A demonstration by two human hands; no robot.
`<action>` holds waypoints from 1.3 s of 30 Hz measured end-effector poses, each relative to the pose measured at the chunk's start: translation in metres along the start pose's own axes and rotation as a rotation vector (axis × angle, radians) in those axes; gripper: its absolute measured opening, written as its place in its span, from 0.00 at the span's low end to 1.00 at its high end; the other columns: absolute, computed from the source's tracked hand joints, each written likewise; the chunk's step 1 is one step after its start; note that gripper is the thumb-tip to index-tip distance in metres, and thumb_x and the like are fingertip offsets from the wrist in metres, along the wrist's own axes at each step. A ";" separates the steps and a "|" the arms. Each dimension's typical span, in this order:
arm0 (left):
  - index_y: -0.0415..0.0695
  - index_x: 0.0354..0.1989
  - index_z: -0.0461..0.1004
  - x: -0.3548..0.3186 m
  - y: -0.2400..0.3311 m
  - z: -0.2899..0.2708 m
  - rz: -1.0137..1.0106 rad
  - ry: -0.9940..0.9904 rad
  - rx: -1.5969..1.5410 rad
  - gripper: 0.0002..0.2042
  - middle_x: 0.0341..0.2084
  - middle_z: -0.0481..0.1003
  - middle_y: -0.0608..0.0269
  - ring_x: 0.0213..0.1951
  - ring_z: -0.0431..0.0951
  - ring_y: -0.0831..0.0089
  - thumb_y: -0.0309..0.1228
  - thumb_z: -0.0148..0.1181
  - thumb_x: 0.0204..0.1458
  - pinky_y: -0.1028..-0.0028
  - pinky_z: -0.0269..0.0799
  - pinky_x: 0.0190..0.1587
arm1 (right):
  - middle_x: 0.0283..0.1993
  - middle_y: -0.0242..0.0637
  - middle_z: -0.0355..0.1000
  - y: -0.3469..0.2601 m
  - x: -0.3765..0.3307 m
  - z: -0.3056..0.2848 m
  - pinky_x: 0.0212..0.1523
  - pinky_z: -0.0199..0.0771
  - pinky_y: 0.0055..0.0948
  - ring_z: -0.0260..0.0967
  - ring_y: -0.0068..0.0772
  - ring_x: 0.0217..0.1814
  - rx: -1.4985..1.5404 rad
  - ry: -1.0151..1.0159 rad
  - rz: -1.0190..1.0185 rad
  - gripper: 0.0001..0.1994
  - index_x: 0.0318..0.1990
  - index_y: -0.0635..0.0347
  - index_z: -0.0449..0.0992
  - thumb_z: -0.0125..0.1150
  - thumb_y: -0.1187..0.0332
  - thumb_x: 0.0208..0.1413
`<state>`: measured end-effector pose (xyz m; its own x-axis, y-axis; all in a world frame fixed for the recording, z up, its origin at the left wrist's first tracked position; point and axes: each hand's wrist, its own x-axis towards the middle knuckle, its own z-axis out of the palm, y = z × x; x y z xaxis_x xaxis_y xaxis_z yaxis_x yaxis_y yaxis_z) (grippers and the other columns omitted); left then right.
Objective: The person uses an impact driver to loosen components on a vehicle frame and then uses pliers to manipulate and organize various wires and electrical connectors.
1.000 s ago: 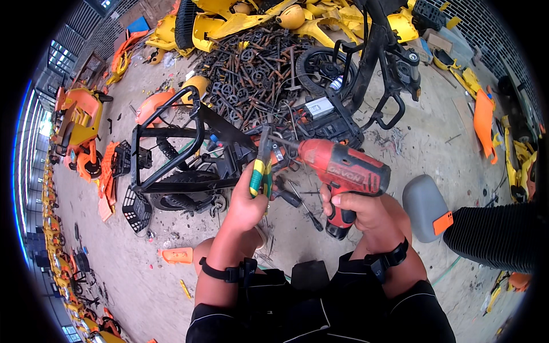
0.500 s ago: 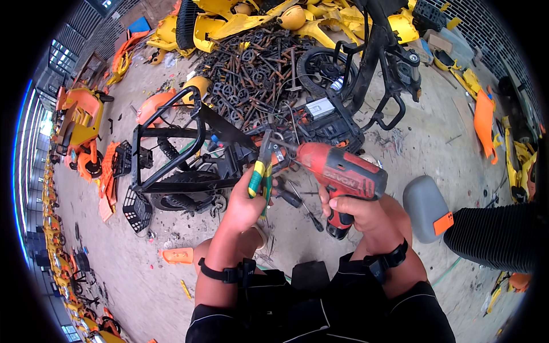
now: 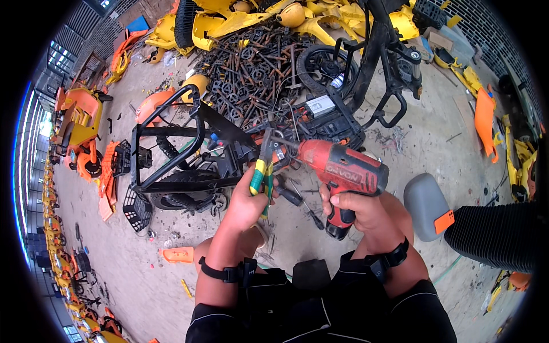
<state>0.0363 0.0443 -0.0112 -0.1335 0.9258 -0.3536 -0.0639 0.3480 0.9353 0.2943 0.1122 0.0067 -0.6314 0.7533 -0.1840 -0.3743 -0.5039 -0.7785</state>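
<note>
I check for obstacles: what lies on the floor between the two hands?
In the head view, a black-handled tool lies between the left hand and right hand.

Our two bare forearms rise from the lower edge toward mid-frame, each with a black strap at the wrist. Our left hand [image 3: 247, 201] is curled in a closed grip, knuckles up. Our right hand [image 3: 357, 210], just right of centre, is clenched too.

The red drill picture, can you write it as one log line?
left hand: grips green-yellow pliers | right hand: holds red drill | both at black frame
</note>
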 end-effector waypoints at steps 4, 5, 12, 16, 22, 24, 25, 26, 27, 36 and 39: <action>0.40 0.67 0.59 -0.001 0.000 0.003 0.003 0.015 -0.014 0.34 0.46 0.75 0.55 0.41 0.79 0.67 0.11 0.44 0.46 0.68 0.79 0.43 | 0.38 0.36 0.76 -0.001 0.001 0.001 0.37 0.75 0.31 0.75 0.29 0.34 -0.003 -0.015 0.000 0.22 0.54 0.63 0.73 0.64 0.74 0.49; 0.40 0.67 0.60 -0.001 0.000 0.003 0.011 0.014 -0.013 0.33 0.46 0.75 0.55 0.41 0.79 0.67 0.12 0.44 0.46 0.68 0.79 0.43 | 0.38 0.36 0.76 0.000 0.001 0.001 0.37 0.75 0.31 0.74 0.29 0.34 -0.004 -0.016 0.000 0.22 0.54 0.63 0.73 0.64 0.74 0.49; 0.39 0.64 0.62 0.001 -0.004 0.004 0.035 0.023 -0.020 0.31 0.45 0.75 0.54 0.40 0.79 0.67 0.12 0.44 0.46 0.67 0.80 0.42 | 0.37 0.38 0.74 0.001 0.000 0.001 0.35 0.76 0.32 0.74 0.31 0.32 -0.042 0.014 -0.001 0.27 0.57 0.64 0.71 0.65 0.72 0.46; 0.39 0.63 0.63 0.000 -0.004 0.007 0.033 0.036 -0.034 0.30 0.45 0.75 0.54 0.39 0.79 0.66 0.13 0.44 0.46 0.66 0.80 0.42 | 0.37 0.37 0.75 0.002 0.000 -0.002 0.36 0.76 0.31 0.74 0.30 0.33 -0.035 -0.005 0.001 0.26 0.57 0.64 0.72 0.65 0.73 0.47; 0.39 0.67 0.61 -0.001 -0.005 0.008 0.027 0.039 -0.060 0.32 0.44 0.75 0.58 0.38 0.78 0.71 0.14 0.45 0.48 0.71 0.77 0.39 | 0.37 0.38 0.74 -0.002 -0.002 0.001 0.36 0.76 0.33 0.74 0.31 0.32 -0.040 0.010 0.007 0.26 0.56 0.64 0.72 0.64 0.72 0.45; 0.39 0.66 0.61 0.000 -0.009 0.007 0.053 0.046 -0.055 0.32 0.43 0.75 0.58 0.38 0.78 0.71 0.14 0.45 0.48 0.70 0.77 0.39 | 0.37 0.38 0.74 -0.002 -0.001 0.001 0.37 0.76 0.33 0.74 0.31 0.32 -0.042 -0.005 0.006 0.26 0.56 0.64 0.72 0.64 0.72 0.45; 0.39 0.66 0.61 0.000 -0.010 0.007 0.066 0.050 -0.052 0.32 0.43 0.75 0.58 0.38 0.78 0.71 0.14 0.45 0.48 0.70 0.77 0.39 | 0.37 0.38 0.75 -0.003 -0.001 0.001 0.37 0.76 0.33 0.74 0.31 0.32 -0.024 -0.004 0.013 0.26 0.55 0.64 0.72 0.64 0.72 0.45; 0.39 0.66 0.61 -0.001 -0.009 0.007 0.065 0.049 -0.063 0.32 0.43 0.75 0.58 0.38 0.78 0.71 0.14 0.45 0.47 0.70 0.77 0.39 | 0.37 0.38 0.75 -0.005 -0.001 0.001 0.37 0.76 0.33 0.74 0.31 0.32 -0.005 -0.003 0.019 0.25 0.55 0.64 0.72 0.64 0.72 0.45; 0.39 0.66 0.61 -0.002 -0.007 0.008 0.065 0.046 -0.073 0.31 0.43 0.75 0.58 0.39 0.78 0.70 0.14 0.45 0.47 0.69 0.77 0.39 | 0.38 0.38 0.75 -0.006 -0.002 0.000 0.37 0.76 0.33 0.74 0.31 0.32 0.014 -0.002 0.025 0.25 0.55 0.64 0.72 0.64 0.72 0.45; 0.39 0.62 0.64 -0.003 -0.006 0.007 0.058 0.044 -0.063 0.30 0.45 0.75 0.55 0.40 0.79 0.67 0.15 0.43 0.45 0.67 0.79 0.42 | 0.37 0.38 0.75 -0.007 -0.005 0.003 0.37 0.76 0.33 0.74 0.31 0.32 -0.080 0.001 0.002 0.24 0.53 0.63 0.73 0.66 0.71 0.45; 0.39 0.64 0.63 -0.004 -0.005 0.009 0.057 0.051 -0.056 0.30 0.44 0.75 0.56 0.39 0.79 0.69 0.14 0.43 0.46 0.69 0.78 0.41 | 0.36 0.38 0.75 -0.008 -0.004 0.002 0.36 0.76 0.33 0.73 0.31 0.31 -0.041 -0.001 0.028 0.24 0.53 0.64 0.73 0.65 0.71 0.45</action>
<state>0.0457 0.0404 -0.0147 -0.1891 0.9345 -0.3015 -0.1101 0.2849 0.9522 0.2987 0.1120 0.0152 -0.6421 0.7387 -0.2050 -0.3287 -0.5068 -0.7969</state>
